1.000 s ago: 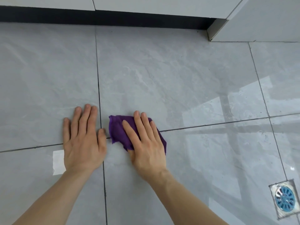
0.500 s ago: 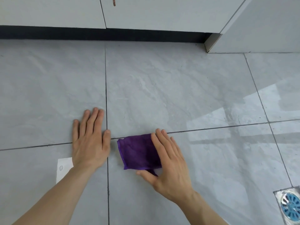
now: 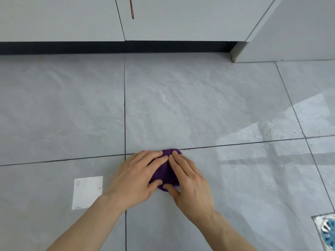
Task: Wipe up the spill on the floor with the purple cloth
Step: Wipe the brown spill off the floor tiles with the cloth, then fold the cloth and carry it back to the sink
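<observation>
Purple cloth [image 3: 165, 172] lies beneath both flat hands

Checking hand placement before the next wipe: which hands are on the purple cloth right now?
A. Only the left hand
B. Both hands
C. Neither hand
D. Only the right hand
B: the left hand and right hand both lie flat on the purple cloth, fingertips meeting over it, pressing it to the floor.

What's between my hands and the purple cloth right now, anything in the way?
Nothing visible. The left hand and the right hand both lie directly on the purple cloth, which sits on the floor by a grout line.
</observation>
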A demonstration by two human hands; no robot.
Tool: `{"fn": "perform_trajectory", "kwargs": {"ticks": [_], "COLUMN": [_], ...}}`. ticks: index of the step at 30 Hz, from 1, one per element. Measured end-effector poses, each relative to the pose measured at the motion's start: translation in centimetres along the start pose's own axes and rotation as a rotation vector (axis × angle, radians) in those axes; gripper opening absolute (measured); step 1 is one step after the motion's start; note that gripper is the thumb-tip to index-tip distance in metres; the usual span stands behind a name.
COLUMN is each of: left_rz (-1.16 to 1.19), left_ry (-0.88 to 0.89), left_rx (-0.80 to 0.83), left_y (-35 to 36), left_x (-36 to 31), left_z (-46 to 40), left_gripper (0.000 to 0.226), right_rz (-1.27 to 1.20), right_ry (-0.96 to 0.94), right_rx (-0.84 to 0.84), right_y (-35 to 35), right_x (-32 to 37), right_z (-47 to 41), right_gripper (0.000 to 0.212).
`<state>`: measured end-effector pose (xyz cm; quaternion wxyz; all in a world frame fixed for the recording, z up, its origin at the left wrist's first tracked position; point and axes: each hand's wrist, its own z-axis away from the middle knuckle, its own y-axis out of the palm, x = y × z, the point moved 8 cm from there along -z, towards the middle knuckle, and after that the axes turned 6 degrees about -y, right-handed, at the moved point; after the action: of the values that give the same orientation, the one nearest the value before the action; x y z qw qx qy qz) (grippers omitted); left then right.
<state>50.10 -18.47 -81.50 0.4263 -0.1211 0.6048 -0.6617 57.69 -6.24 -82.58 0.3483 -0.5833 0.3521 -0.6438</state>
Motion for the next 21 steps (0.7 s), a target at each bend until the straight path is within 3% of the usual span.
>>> {"fn": "perform_trajectory", "kwargs": {"ticks": [5, 11, 17, 21], "left_rz": [-0.084, -0.128, 0.071, 0.401], "left_ry": [-0.04, -0.039, -0.115, -0.248], "left_rx": [-0.09, -0.129, 0.078, 0.406], "left_y": [0.4, 1.1, 2.2, 2.2], "left_x": [-0.8, -2.2, -2.3, -2.3], "left_z": [1.0, 2.1, 3.4, 4.1], "left_gripper": [0.075, 0.057, 0.045, 0.042], "right_rz": [0.037, 0.103, -0.007, -0.224], "right_ry": [-0.038, -0.106, -0.048, 0.134], "right_rx": [-0.027, -0.06, 0.256, 0.607], "right_y": [-0.8, -0.4, -0.1, -1.3], "right_x": [0.9, 2.0, 1.4, -0.1], "right_z": [-0.5, 0.6, 1.0, 1.2], "right_gripper": [0.076, 0.051, 0.036, 0.03]}}
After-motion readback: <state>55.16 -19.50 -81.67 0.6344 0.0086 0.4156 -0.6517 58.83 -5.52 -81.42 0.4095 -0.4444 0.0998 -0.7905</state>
